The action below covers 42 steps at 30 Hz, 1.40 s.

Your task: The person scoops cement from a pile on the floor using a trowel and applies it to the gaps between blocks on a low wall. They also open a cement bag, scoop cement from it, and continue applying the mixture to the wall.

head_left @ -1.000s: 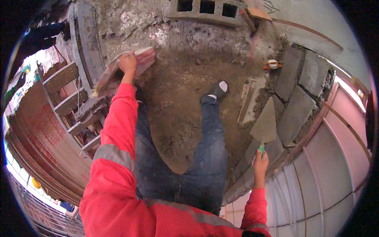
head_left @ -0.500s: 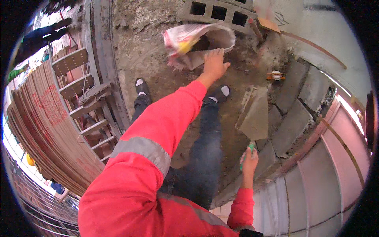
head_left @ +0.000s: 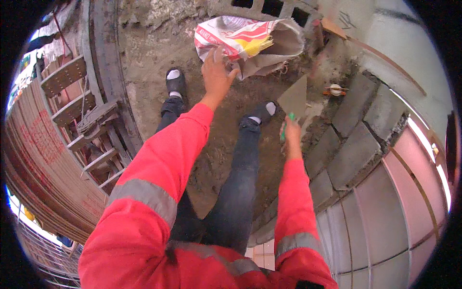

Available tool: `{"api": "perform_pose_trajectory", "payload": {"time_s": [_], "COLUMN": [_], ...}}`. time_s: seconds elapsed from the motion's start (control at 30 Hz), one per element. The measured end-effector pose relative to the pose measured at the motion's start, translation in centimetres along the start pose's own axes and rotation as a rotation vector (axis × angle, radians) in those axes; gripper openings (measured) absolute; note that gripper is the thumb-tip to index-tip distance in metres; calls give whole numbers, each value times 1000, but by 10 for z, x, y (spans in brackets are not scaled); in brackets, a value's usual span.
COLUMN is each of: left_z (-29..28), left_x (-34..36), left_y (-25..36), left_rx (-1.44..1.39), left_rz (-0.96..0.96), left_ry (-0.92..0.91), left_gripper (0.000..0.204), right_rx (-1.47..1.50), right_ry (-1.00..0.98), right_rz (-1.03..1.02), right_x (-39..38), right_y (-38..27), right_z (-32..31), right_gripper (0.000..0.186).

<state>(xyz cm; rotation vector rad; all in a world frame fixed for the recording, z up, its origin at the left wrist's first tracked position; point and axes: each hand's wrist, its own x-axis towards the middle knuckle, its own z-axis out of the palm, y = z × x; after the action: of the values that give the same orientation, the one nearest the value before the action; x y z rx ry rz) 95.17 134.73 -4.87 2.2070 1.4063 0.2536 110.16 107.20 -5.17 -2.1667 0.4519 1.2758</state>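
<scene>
Site: rough brown earthen ground [head_left: 149, 79]. Along its left edge, a grey metal ladder [head_left: 62, 77]; outside that, a stack of thin brown sheets [head_left: 43, 149]. Along its right edge, large flat grey masonry blocks [head_left: 356, 154], dark gaps between several of them. At its far edge, a grey concrete block with square hollows [head_left: 287, 12], partly cut off by the picture border.

Principal item: a white woven sack with red stripes and a yellow patch [head_left: 236, 36], at the far edge of the ground just on the near side of the hollow block. It is crumpled, its mouth gaping toward the right edge.

Left grip: my left hand [head_left: 216, 79] is at the sack's near left corner, fingers over the fabric, thumb standing apart. Whether I am pinching the cloth, I cannot tell.

Right grip: my right hand [head_left: 291, 132] is closed around the green handle of a trowel with a flat, triangular grey blade [head_left: 294, 98]. The blade points toward the far edge, its tip near the sack's mouth.

Also noted: a small white round reel with orange ends [head_left: 335, 90], by the far corner of the masonry blocks. My dark shoes [head_left: 176, 84] are planted apart on the ground, nearer me than the sack.
</scene>
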Motion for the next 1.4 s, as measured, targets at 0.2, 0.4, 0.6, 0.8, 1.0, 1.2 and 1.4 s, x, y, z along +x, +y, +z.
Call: {"api": "perform_pose_trajectory", "payload": {"time_s": [0.2,0.4,0.6,0.8,1.0,1.2,1.4], "left_z": [55,61,28,-2,-10,5,12], "left_x": [34,52,71,85,119,162,161], "left_y": [-52,-102,-136,-189,-275,-304,-295], "left_rx": [-51,-749,-974,-1403,-1332,-1228,-1325], "left_rz": [160,-234,-383,-652,-951,-992,-961], "left_ry": [-93,-365,-476,-597,-837,-755,-535], "left_gripper": [45,29,29,32,33,18,21], "right_rx": [36,-127,240,314,338,308,632], "right_ry": [98,544,472,-66,-388,-602,-443], "right_rz": [68,-447,-514,-407,-203,-31,6], "right_x": [176,163,119,172,190,201,200], "right_y": [34,-19,-127,-125,-105,-120,-93], "right_z": [104,145,154,126,113,113,133], "right_gripper": [36,51,65,51,37,33,41]}}
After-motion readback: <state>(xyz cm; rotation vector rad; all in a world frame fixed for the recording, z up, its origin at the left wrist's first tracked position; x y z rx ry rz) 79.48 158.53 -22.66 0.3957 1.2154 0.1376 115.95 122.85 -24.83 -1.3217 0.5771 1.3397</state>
